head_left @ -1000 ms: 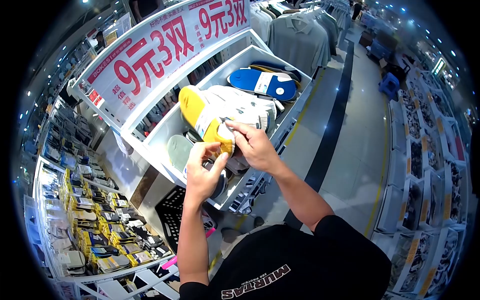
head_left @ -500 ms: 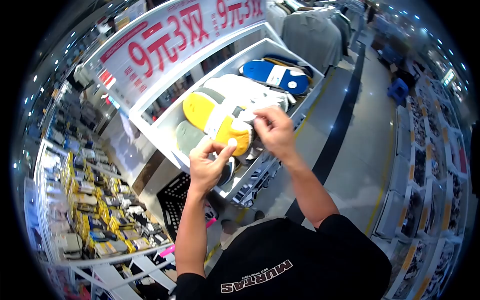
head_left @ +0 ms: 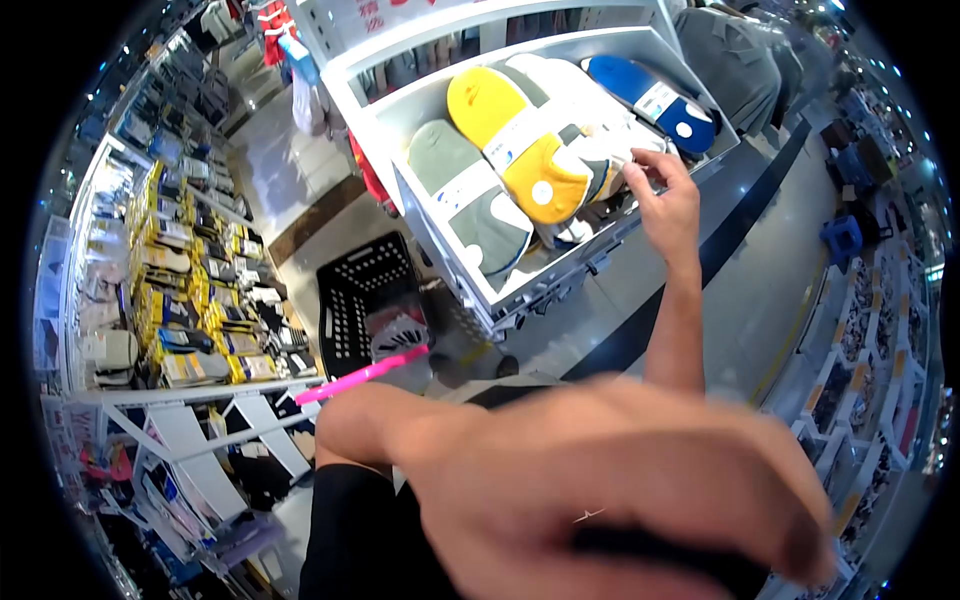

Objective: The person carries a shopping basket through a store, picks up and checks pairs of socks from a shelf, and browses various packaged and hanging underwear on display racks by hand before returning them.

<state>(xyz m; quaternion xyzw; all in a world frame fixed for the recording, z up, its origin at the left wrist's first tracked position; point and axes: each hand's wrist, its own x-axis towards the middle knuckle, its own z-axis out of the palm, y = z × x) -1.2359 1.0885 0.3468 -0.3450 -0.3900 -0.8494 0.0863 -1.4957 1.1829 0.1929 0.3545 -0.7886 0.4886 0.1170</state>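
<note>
"How open is the right hand [head_left: 668, 198]?"

"Thumb and finger narrowly parted beside white socks [head_left: 575, 95]; contact unclear. The left hand [head_left: 640, 480] is a close blur; its hold can't be told."

"And the yellow socks [head_left: 552, 172]?"

"In the white bin [head_left: 520, 287], beside grey socks [head_left: 440, 155]."

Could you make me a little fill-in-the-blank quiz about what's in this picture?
1. The yellow socks lie ____ the blue socks and the front grey-green socks.
2. The bin holding all these socks is ____ in colour.
3. The perforated basket, lower than the bin in the picture, is ____ in colour.

Missing words: between; white; black.
</note>
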